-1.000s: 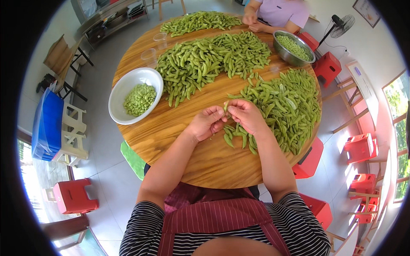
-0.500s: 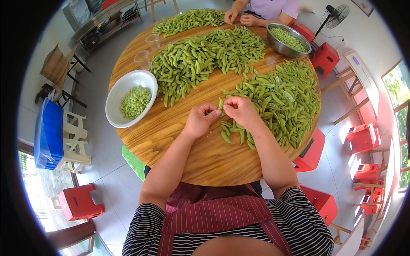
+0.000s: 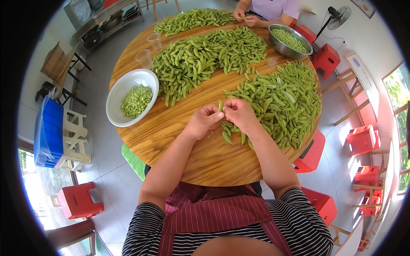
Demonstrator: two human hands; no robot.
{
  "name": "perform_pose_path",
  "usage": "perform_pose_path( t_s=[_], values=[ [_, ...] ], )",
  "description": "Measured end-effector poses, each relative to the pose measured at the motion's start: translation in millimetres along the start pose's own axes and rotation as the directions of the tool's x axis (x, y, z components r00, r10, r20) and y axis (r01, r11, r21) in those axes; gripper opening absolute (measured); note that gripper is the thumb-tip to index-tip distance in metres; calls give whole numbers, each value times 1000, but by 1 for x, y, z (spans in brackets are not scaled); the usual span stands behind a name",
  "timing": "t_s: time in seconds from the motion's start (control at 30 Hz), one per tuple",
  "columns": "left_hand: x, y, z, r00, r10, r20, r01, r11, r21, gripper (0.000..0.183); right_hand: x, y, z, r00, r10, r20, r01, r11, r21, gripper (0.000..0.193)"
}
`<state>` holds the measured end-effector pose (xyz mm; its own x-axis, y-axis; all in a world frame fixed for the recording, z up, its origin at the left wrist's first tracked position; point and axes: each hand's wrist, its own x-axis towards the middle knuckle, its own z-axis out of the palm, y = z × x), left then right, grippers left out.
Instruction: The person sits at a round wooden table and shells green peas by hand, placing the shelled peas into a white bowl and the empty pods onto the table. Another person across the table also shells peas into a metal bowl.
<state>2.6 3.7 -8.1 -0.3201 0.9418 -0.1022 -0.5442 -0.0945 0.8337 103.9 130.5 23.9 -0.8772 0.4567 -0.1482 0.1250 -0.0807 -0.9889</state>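
Left hand (image 3: 205,121) and right hand (image 3: 240,114) together pinch a pod (image 3: 220,105).

The held soybean pod (image 3: 220,106) is light green, and the right heap of soybean pods (image 3: 294,109) is of a fresh green. The bench (image 3: 158,141) is warm brown, with darker wood grain in streaks. The left basin (image 3: 112,102) is white; its shelled beans (image 3: 136,101) are pale green. The far-right bowl (image 3: 283,48) is silvery. The apron (image 3: 213,216) is maroon with thin pale stripes, the shirt (image 3: 299,215) black with white stripes.
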Motion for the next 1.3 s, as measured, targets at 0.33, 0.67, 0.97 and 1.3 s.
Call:
perform_pose_path(
  t_s=[0.33,0.67,0.97,1.3],
  values=[
    [-1,5,17,976,62,-210,-4,964,265,27,-2,-2,5,997,-6,-81,-3,995,-101,6],
    [2,1,10,985,-7,-174,14,999,39,21,-1,1,6,998,-11,-64,4,993,-114,7],
    [0,-1,19,974,119,-194,-82,979,185,24,-2,2,10,995,-62,-82,49,987,-153,7],
    [4,-10,14,958,223,-182,-184,960,209,21,-2,1,11,999,45,-4,-44,993,107,7]
  ],
)
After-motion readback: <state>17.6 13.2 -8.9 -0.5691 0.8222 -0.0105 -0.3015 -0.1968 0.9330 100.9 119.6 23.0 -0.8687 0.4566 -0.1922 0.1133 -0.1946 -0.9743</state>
